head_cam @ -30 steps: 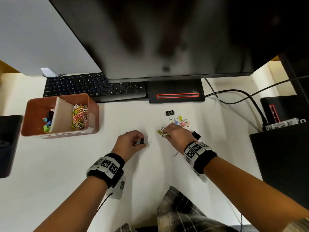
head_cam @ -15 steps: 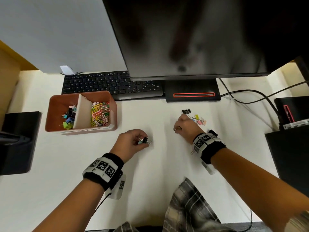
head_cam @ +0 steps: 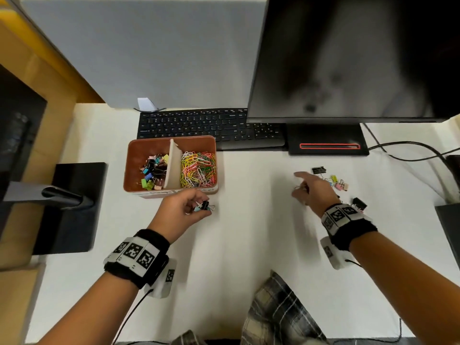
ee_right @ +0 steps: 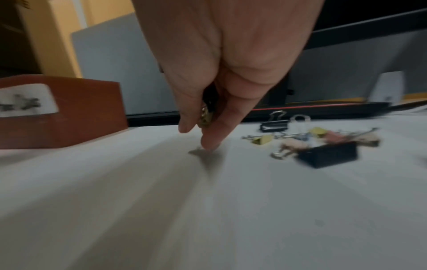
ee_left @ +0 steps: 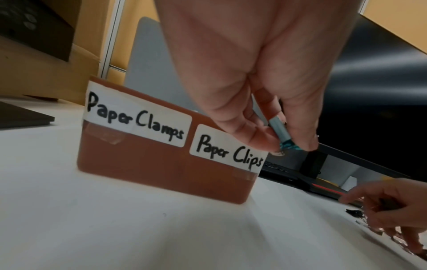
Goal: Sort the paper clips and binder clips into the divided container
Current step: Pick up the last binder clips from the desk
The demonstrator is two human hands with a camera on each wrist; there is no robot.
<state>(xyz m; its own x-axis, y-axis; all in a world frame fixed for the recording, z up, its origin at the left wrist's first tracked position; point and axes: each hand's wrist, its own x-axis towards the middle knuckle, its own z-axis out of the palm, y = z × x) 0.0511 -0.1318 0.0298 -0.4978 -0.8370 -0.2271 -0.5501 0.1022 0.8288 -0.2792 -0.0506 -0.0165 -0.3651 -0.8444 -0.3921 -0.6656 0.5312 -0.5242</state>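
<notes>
Pinching two light, stiff binder clips (head_cam: 204, 206) by their bodies in my left hand (head_cam: 183, 210) just before the container (head_cam: 171, 192), I judged them springy and slippery, while my right hand (head_cam: 315, 190) curled around more near the loose pile (head_cam: 333, 181) on the worktop (head_cam: 249, 245).

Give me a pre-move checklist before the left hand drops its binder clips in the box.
1. Left hand grips binder clips: ok.
2. Divided container upright, open: ok.
3. Target is the left compartment, labelled Paper Clamps: ok.
4. Hand over that compartment: not ok; it is in front of the box, nearer the paper clips side.
5. Right hand away from the box: ok.
6. Count of clips held: cannot tell.
</notes>
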